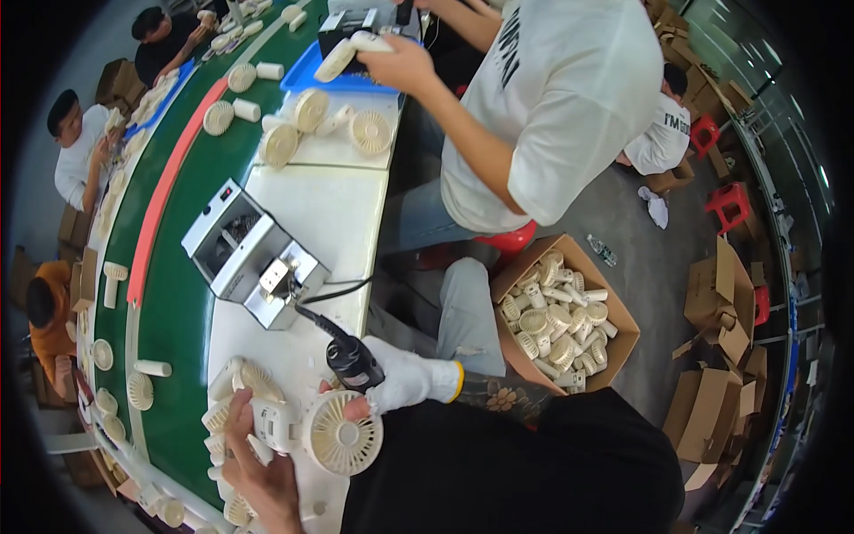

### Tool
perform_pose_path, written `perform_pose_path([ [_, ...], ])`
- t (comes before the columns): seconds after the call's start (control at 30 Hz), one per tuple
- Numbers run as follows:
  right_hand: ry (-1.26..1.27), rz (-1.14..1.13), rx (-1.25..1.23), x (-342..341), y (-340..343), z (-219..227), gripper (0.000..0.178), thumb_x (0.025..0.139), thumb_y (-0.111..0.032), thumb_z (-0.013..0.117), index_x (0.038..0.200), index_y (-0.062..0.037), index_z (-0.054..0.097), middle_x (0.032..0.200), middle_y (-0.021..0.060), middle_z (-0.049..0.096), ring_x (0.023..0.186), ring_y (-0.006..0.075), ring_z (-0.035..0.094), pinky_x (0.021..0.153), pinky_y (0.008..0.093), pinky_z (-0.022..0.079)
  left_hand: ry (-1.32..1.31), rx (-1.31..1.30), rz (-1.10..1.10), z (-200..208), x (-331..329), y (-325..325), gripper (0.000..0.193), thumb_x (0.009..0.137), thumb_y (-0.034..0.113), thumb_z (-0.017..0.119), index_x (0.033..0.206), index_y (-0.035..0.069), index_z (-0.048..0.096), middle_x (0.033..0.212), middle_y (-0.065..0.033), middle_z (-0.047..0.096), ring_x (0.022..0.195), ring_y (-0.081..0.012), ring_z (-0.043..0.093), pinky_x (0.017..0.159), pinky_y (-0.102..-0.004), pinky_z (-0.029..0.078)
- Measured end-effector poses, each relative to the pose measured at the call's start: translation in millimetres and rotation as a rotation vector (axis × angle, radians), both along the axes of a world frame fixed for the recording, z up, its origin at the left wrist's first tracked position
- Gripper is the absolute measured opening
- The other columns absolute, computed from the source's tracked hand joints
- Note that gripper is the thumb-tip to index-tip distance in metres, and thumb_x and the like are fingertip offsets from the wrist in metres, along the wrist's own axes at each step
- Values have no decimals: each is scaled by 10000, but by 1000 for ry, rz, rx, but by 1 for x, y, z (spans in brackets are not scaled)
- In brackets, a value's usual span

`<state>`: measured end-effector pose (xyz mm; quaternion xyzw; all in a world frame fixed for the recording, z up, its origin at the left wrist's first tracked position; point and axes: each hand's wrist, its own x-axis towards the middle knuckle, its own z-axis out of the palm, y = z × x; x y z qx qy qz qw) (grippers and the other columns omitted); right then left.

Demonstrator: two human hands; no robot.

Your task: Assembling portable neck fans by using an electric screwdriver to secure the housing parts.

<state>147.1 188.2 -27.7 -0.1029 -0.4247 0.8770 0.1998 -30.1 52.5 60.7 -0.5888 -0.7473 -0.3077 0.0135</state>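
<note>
A white handheld fan (344, 433) lies at the table's near edge, its round grille toward me. My left hand (262, 476), bare, holds the fan's handle (277, 425) between thumb and fingers. In a white glove with bare fingertips, my right hand (400, 381) is wrapped round a black electric screwdriver (351, 360). A fingertip of that hand touches the fan's rim. The screwdriver's tip is hidden. Its cable runs up past a grey screw feeder (253, 258). More white fans (253, 378) are heaped just beyond my left hand.
A green conveyor belt (191, 311) with a red strip (173, 182) curves along the left, carrying scattered fans. At my right stands a cardboard box (614, 351) full of fans. A co-worker in a white shirt (578, 107) sits ahead beside a blue tray (307, 69).
</note>
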Motion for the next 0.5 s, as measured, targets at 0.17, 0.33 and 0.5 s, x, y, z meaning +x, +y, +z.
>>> perform_pose_path([
  [0.17,-18,194,180,7,30,8,475,743,-203,870,1100,-11,622,877,22,632,807,94,595,772,279,507,-374,-146,-153,-22,-1,-23,489,697,-19,797,1147,-15,607,1064,-142,693,899,-250,679,847,-341,526],
  [0.33,-105,694,353,-7,62,32,475,735,-165,861,1102,-1,607,914,12,607,859,88,579,757,264,500,-937,-492,-761,-59,-10,-9,339,681,-5,839,975,-22,670,832,-122,665,791,-285,680,745,-322,565],
  [0.5,-76,370,389,-33,58,30,439,735,-103,833,1088,2,595,868,-6,564,831,98,578,742,261,503,-1816,-226,-1290,-112,1,-9,312,858,250,690,983,-35,670,688,-110,610,615,-256,609,556,-326,501],
])
